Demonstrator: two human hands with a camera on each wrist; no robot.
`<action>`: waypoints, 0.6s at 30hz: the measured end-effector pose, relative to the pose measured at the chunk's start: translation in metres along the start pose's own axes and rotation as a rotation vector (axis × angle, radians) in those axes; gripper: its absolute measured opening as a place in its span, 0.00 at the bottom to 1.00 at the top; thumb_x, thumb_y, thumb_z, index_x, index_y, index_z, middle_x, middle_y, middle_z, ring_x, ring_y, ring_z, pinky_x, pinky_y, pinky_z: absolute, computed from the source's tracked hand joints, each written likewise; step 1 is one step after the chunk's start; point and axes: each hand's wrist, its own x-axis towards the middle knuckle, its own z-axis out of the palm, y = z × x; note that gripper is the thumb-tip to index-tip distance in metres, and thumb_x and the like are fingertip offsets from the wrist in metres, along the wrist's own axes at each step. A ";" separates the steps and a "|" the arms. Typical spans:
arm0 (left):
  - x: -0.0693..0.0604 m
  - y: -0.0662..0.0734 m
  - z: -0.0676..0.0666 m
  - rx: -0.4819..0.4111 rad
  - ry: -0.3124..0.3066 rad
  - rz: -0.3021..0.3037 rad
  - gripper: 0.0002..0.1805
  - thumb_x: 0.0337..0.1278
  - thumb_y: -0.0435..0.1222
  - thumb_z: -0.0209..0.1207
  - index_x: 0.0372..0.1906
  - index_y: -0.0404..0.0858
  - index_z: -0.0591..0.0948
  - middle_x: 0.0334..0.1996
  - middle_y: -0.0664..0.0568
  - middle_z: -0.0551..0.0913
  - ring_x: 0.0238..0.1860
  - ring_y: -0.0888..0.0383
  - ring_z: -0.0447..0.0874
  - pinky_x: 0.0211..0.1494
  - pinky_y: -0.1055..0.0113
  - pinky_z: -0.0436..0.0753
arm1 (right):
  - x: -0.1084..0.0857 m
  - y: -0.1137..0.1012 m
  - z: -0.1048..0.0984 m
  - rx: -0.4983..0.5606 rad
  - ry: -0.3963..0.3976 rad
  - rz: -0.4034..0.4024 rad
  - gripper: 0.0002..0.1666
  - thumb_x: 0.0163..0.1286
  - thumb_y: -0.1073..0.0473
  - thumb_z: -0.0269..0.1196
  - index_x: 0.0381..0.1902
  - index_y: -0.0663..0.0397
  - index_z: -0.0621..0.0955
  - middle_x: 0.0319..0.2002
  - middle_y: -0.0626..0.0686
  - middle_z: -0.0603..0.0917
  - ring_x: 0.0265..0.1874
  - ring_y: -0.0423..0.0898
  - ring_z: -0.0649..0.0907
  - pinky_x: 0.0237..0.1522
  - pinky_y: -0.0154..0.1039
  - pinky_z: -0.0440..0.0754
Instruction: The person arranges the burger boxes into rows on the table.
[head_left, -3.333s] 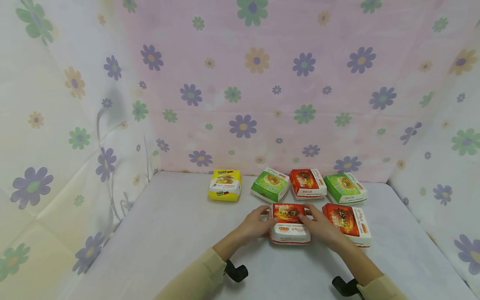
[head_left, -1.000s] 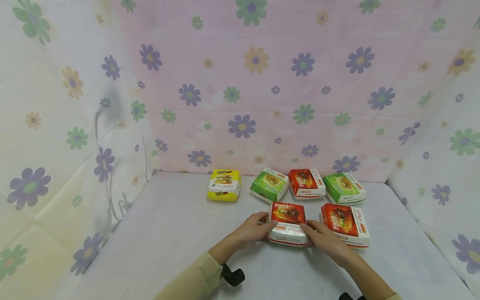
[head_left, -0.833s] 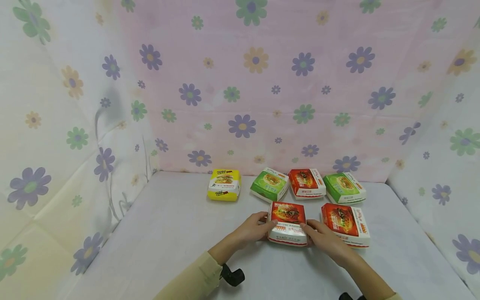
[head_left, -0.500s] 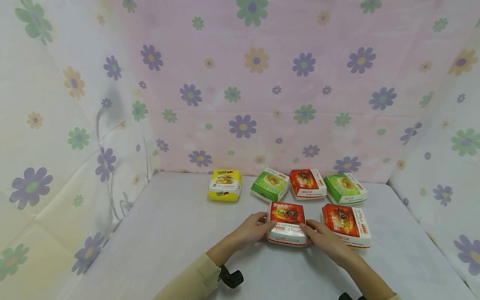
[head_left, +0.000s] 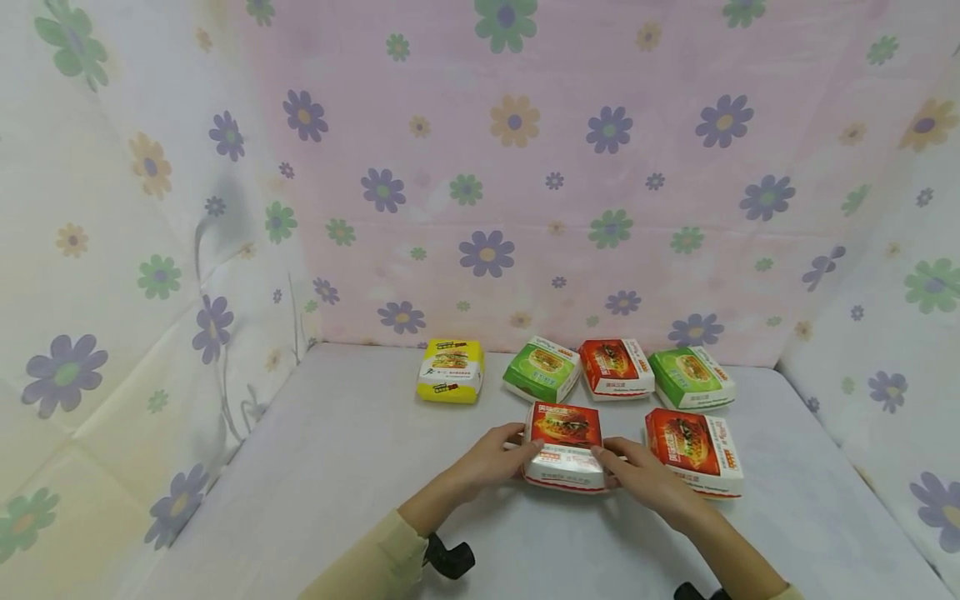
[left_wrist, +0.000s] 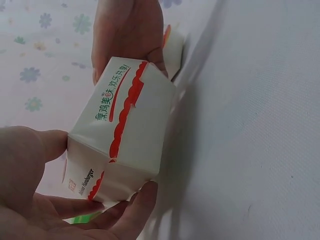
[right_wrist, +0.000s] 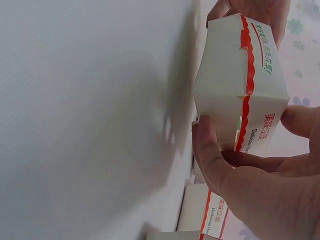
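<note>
In the head view both hands hold a red and white hamburger box, its burger picture facing up. My left hand grips its left side, thumb on the top edge. On the opposite side my right hand holds it with the thumb above and fingers along the side. From the left wrist, the white box shows a red scalloped seam, with fingertips under its lower edge. The right wrist view shows the same box a little off the table, its shadow beside it.
Another red box lies just right of my right hand. Along the back stand a yellow burger box, a green box, a red box and a second green box. Flowered cloth encloses the white table.
The held box has shifted a little left, its near side showing more. My right hand's hold has slid toward the box's near end. Both hands moved left with it; the other boxes stayed put.
</note>
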 end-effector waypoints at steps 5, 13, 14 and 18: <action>-0.003 -0.002 -0.005 -0.005 0.002 0.007 0.36 0.71 0.53 0.59 0.73 0.36 0.70 0.62 0.44 0.76 0.62 0.46 0.73 0.61 0.45 0.79 | 0.002 -0.003 0.002 0.008 -0.015 -0.013 0.40 0.79 0.39 0.54 0.71 0.68 0.69 0.61 0.63 0.79 0.46 0.48 0.84 0.55 0.57 0.80; -0.013 -0.004 -0.015 -0.003 0.005 0.010 0.37 0.71 0.54 0.59 0.74 0.35 0.69 0.62 0.44 0.76 0.61 0.47 0.74 0.59 0.48 0.81 | 0.002 -0.011 0.009 0.017 -0.013 -0.041 0.38 0.79 0.41 0.56 0.70 0.68 0.70 0.60 0.61 0.80 0.45 0.48 0.85 0.55 0.57 0.81; -0.014 -0.004 -0.017 -0.002 0.004 0.011 0.37 0.71 0.54 0.59 0.74 0.35 0.69 0.62 0.44 0.76 0.61 0.47 0.75 0.59 0.49 0.82 | 0.002 -0.012 0.010 0.021 -0.015 -0.044 0.38 0.79 0.41 0.56 0.70 0.68 0.71 0.59 0.60 0.81 0.45 0.48 0.85 0.56 0.56 0.82; -0.018 -0.006 -0.024 0.003 -0.001 0.017 0.37 0.72 0.54 0.58 0.74 0.34 0.68 0.63 0.43 0.75 0.61 0.47 0.75 0.59 0.49 0.82 | 0.002 -0.016 0.014 0.033 -0.033 -0.057 0.37 0.79 0.42 0.56 0.69 0.69 0.72 0.54 0.57 0.82 0.45 0.48 0.85 0.55 0.56 0.82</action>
